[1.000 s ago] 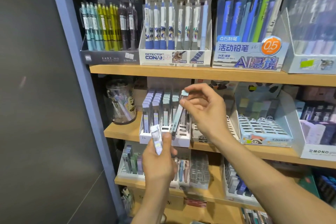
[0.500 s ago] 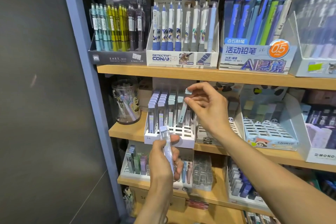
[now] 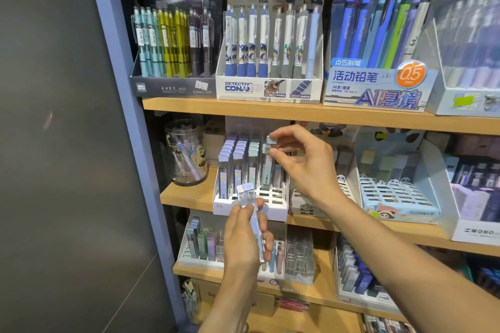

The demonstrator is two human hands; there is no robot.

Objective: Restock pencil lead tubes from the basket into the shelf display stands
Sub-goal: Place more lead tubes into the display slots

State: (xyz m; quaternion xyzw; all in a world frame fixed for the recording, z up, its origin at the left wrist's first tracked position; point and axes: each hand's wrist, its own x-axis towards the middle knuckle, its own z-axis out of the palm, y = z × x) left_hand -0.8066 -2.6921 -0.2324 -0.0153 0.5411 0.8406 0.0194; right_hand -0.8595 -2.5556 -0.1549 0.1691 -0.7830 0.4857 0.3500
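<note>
A white slotted display stand (image 3: 273,207) sits on the middle shelf, with several upright lead tubes (image 3: 238,162) in its rear slots. My right hand (image 3: 305,162) pinches the cap of a pale blue-grey lead tube (image 3: 268,167) that stands almost upright in the stand's right column. Below and in front, my left hand (image 3: 243,240) grips clear lead tubes with lilac caps (image 3: 250,211), held upright before the stand's front edge. The basket is not in view.
A clear jar (image 3: 186,154) stands left of the stand. A panda-print stand (image 3: 397,197) with open slots is to the right. Pencil display boxes fill the top shelf (image 3: 297,113). More lead stands occupy the lower shelf (image 3: 319,295). A blue upright (image 3: 130,143) bounds the left side.
My right hand has brought the blue-grey tube from a tilt to nearly upright and lowered it into the stand. My left hand has shifted its tubes to stand more upright.
</note>
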